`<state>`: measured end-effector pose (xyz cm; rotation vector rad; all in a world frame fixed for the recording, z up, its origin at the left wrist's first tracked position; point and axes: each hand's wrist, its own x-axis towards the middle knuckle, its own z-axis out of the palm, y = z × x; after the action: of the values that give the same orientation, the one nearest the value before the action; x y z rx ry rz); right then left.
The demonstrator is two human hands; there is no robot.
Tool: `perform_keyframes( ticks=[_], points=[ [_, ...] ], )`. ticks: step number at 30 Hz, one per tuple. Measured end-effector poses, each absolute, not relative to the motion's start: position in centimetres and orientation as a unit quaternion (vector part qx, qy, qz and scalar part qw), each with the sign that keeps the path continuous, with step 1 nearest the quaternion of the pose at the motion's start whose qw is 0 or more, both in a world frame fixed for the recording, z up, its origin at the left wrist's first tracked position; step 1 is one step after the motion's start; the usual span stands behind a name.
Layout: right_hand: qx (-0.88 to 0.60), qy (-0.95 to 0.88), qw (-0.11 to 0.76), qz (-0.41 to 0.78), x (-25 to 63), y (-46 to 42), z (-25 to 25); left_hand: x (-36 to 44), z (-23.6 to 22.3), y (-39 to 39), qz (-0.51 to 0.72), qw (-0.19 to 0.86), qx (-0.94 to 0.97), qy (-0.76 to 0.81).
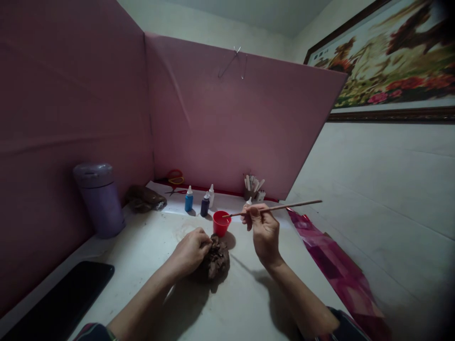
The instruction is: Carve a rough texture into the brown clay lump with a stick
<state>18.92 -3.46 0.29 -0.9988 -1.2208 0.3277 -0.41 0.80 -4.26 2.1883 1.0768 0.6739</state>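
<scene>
the clay (217, 261) is dark brown, the brush (291, 205) light brown. the cup (221, 226) is red. one bottle (188, 201) is bright blue, the next bottle (205, 207) dark blue. the mug (101, 203) is purple, the board (227, 123) pink. one sleeve (94, 332) has thin stripes.

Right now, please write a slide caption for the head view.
Left hand on brown clay, right hand holding a brush at a red cup.

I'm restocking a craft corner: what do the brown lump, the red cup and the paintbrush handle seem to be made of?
Brown lump: probably modelling clay, dull and matte; its ragged folds hold their shape.
Red cup: likely plastic, smooth, with a thin rim and even colour.
Paintbrush handle: perhaps wood, slim, straight and brownish, though no grain shows.
</scene>
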Motion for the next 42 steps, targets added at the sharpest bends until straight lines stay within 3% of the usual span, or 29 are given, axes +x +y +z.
perform_keyframes(
  ticks=[10, 13, 21, 29, 36, 42],
  points=[
    [-0.519, -0.646, 0.558, 0.052, 18.8, 0.3, -3.7, 0.0, -3.7, 0.6, 0.293, 0.338, 0.772, 0.451],
    [-0.518, -0.634, 0.571, 0.062, 19.0, 0.4, -3.6, 0.1, -4.2, 1.1, 0.331, 0.384, 0.733, 0.454],
    [-0.434, -0.547, 0.705, 0.122, 19.1, -2.8, -2.2, -0.2, -3.8, 1.5, 0.392, 0.478, 0.611, 0.495],
    [-0.386, -0.644, 0.607, 0.259, 16.8, -4.5, -3.5, -0.1, -3.1, 0.7, 0.397, 0.566, 0.537, 0.485],
    [-0.372, -0.619, 0.667, 0.182, 17.6, -5.1, -2.4, 0.0, -3.2, 0.8, 0.391, 0.56, 0.546, 0.485],
    [-0.379, -0.685, 0.595, 0.183, 17.0, -5.3, -2.8, -0.1, -3.2, 0.7, 0.379, 0.533, 0.584, 0.481]
  ],
)
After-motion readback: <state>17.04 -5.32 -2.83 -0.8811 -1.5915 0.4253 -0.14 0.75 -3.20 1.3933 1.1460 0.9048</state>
